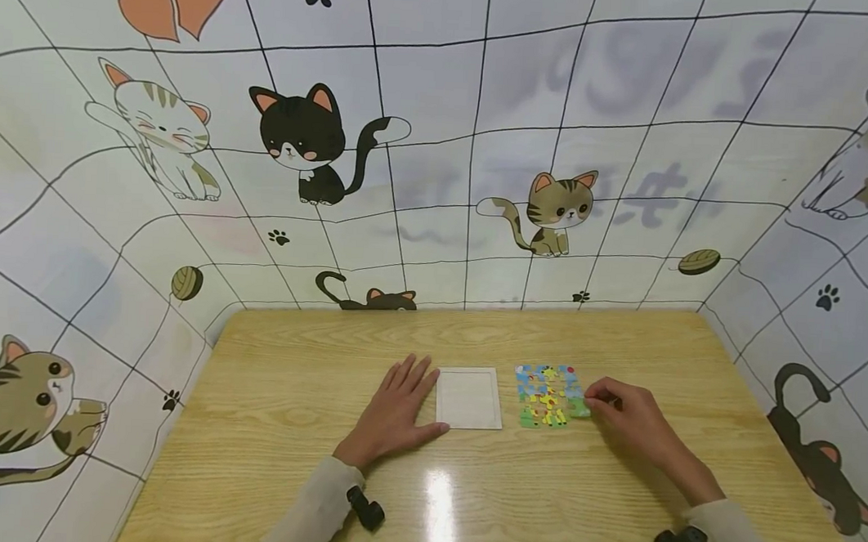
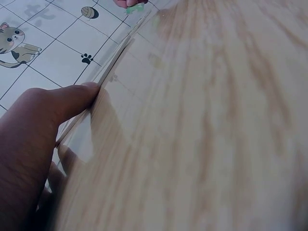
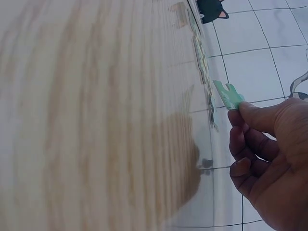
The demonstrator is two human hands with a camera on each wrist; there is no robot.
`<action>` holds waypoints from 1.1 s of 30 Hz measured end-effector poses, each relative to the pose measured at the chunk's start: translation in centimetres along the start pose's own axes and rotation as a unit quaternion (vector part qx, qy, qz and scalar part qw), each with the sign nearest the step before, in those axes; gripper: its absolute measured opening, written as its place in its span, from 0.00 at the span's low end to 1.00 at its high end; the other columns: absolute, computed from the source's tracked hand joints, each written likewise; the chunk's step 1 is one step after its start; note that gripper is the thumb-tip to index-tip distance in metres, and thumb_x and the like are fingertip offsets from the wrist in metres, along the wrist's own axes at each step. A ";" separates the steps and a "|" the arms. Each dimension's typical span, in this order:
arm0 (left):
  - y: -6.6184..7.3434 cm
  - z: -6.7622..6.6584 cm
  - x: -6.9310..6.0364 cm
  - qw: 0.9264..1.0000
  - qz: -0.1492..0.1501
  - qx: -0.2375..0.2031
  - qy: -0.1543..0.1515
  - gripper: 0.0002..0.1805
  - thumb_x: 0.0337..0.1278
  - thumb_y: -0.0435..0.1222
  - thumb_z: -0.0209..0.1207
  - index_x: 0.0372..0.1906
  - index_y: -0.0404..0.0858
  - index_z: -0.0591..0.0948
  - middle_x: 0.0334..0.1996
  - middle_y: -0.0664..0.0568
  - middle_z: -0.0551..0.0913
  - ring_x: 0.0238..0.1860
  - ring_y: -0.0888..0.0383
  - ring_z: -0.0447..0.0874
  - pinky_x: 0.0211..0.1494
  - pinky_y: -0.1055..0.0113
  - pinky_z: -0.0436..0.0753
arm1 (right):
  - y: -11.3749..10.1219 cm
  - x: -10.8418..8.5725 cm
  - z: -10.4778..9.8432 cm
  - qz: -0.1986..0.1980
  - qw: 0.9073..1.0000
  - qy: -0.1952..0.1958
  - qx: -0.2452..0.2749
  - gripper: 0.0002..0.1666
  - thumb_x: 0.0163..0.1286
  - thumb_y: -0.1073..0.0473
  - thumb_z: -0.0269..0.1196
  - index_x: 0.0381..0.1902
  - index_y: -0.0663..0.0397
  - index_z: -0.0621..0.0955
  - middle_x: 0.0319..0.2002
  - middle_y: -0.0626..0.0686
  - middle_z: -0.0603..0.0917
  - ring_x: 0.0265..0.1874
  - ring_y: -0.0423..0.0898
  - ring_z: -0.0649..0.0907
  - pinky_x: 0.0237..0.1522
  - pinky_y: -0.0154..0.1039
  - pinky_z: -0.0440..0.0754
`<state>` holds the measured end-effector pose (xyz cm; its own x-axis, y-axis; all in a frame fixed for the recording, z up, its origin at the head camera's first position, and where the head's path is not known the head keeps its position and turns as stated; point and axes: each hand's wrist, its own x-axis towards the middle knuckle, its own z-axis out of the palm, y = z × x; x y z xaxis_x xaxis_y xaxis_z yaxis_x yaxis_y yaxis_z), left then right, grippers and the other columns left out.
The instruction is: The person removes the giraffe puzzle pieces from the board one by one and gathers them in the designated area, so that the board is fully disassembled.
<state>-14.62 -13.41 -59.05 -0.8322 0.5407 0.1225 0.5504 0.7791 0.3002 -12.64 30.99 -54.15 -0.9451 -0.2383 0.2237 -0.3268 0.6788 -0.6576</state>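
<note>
Between thumb and fingers, my right hand [image 1: 634,412] pinches a green jigsaw puzzle piece [image 3: 229,95]. In the head view that piece is at the lower right corner of a colourful jigsaw puzzle [image 1: 545,396], whose pieces lie close together on the table. A square white puzzle tray [image 1: 469,398] with a raised border lies left of the puzzle. My left hand [image 1: 396,408] is spread flat at the tray's left side, fingers straight. Its thumb [image 2: 79,98] touches the tray's near edge. In the right wrist view the piece is held just off the loose pieces.
A light wooden table [image 1: 285,443] carries everything. Walls printed with cartoon cats [image 1: 304,141] and grid lines close in its back, left and right sides. Each wrist wears a small black camera [image 1: 366,509].
</note>
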 end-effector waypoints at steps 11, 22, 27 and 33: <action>0.4 -0.2 0.2 1.000 -0.003 0.005 -0.009 0.56 0.70 0.74 0.53 0.90 0.43 0.60 0.91 0.46 0.51 0.91 0.43 0.40 0.91 0.44 0.45 | 0.7 -0.6 -0.4 0.026 0.999 -0.026 0.010 0.02 0.78 0.65 0.71 0.42 0.59 0.87 0.35 0.44 0.88 0.32 0.34 0.80 0.34 0.33 0.81; 0.2 0.2 -0.1 1.000 -0.007 -0.007 -0.003 0.56 0.70 0.75 0.50 0.89 0.43 0.61 0.90 0.45 0.51 0.91 0.42 0.40 0.90 0.42 0.45 | 0.9 -0.3 0.0 0.035 0.999 -0.042 -0.007 0.03 0.78 0.64 0.70 0.41 0.58 0.89 0.37 0.45 0.89 0.35 0.34 0.81 0.37 0.34 0.83; 0.3 0.0 -0.2 1.000 -0.005 -0.004 -0.004 0.56 0.71 0.75 0.50 0.90 0.42 0.60 0.90 0.45 0.52 0.91 0.42 0.41 0.90 0.42 0.46 | 1.0 -0.3 0.1 0.027 0.998 -0.047 -0.009 0.04 0.78 0.63 0.71 0.41 0.58 0.89 0.37 0.45 0.90 0.35 0.33 0.83 0.37 0.34 0.84; 0.2 0.4 0.1 1.000 0.000 -0.013 0.003 0.56 0.71 0.75 0.51 0.89 0.42 0.61 0.90 0.44 0.52 0.91 0.41 0.42 0.90 0.41 0.46 | 1.1 -0.4 0.1 0.024 0.999 -0.045 -0.011 0.02 0.77 0.65 0.72 0.41 0.57 0.89 0.38 0.46 0.90 0.36 0.33 0.84 0.37 0.34 0.85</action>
<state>-14.55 -13.07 -59.31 -0.8324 0.5390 0.1285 0.5489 0.7705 0.3241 -12.64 31.72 -55.01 -0.9557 -0.2661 0.1257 -0.2820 0.7061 -0.6496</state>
